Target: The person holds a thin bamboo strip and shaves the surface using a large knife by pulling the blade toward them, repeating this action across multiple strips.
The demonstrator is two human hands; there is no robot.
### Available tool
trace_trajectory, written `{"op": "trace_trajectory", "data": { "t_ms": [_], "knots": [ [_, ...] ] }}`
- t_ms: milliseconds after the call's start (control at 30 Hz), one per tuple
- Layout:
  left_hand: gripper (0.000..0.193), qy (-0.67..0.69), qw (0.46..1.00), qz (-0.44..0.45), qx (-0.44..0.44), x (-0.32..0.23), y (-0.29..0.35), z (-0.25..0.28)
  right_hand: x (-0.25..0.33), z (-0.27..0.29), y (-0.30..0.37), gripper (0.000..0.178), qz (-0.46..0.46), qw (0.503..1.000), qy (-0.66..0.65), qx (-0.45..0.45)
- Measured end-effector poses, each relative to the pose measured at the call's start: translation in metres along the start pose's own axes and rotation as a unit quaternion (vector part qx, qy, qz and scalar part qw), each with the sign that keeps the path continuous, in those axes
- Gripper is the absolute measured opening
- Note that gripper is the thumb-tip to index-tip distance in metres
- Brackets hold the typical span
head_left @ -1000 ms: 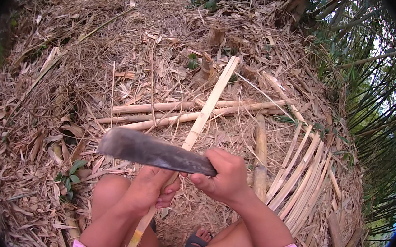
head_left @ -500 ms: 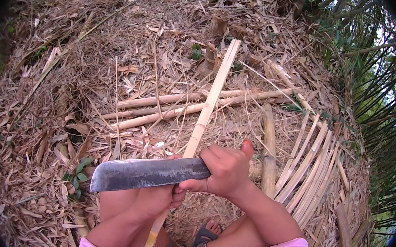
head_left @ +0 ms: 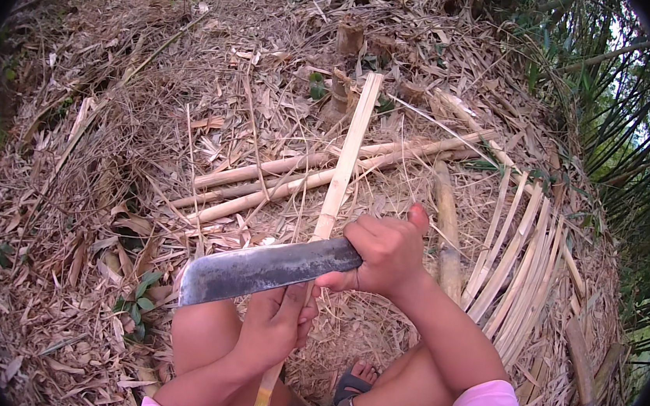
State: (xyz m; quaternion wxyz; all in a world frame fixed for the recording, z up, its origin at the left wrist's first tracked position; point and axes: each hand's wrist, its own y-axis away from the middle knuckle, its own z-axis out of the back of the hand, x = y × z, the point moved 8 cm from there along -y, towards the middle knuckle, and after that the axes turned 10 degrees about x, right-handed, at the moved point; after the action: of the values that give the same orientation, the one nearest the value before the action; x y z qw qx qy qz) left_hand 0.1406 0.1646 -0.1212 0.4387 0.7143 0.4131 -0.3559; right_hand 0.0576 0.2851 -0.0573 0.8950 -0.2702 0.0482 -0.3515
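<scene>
My right hand (head_left: 385, 254) is closed around the grip of a machete (head_left: 267, 273); its handle is hidden in my fist. The broad dark blade points left and lies across a long split bamboo strip (head_left: 347, 158), hiding a short part of it. Just below the blade, my left hand (head_left: 280, 320) grips the same strip, fingers wrapped round it. From my left hand the pale strip runs forward past the poles on the ground, and its lower end (head_left: 262, 400) comes back between my legs. Whether the edge touches the strip cannot be made out.
Several split bamboo strips (head_left: 519, 261) lie side by side at the right. Bamboo poles (head_left: 279, 191) cross the ground ahead, and another pole (head_left: 447, 222) lies right of my right hand. Cut stumps (head_left: 349, 37) stand farther off among dry leaves. My sandalled foot (head_left: 355, 382) is below.
My right hand and the machete have shifted slightly right and upward. My left hand now sits a little lower and apart from the right, more of it showing below the blade.
</scene>
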Motion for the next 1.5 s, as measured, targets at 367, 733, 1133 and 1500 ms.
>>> {"op": "trace_trajectory", "data": {
  "t_ms": [367, 733, 1133, 1500],
  "knots": [
    [0.031, -0.003, 1.000, 0.008, -0.008, 0.005, 0.005, -0.003, -0.037, 0.000, 0.000, 0.069, -0.049, 0.999, 0.016, -0.012],
    [0.031, -0.022, 1.000, -0.002, -0.012, 0.010, 0.005, -0.008, -0.061, 0.005, -0.012, 0.074, -0.102, 0.995, -0.014, 0.014],
    [0.031, -0.103, 0.994, -0.012, -0.034, 0.017, -0.004, -0.015, -0.159, -0.020, 0.016, 0.060, -0.401, 0.831, -0.373, -0.099],
    [0.031, -0.129, 0.991, -0.013, -0.037, 0.019, -0.004, -0.025, -0.169, 0.006, -0.026, 0.034, -0.290, 0.767, -0.558, -0.124]
  ]
}}
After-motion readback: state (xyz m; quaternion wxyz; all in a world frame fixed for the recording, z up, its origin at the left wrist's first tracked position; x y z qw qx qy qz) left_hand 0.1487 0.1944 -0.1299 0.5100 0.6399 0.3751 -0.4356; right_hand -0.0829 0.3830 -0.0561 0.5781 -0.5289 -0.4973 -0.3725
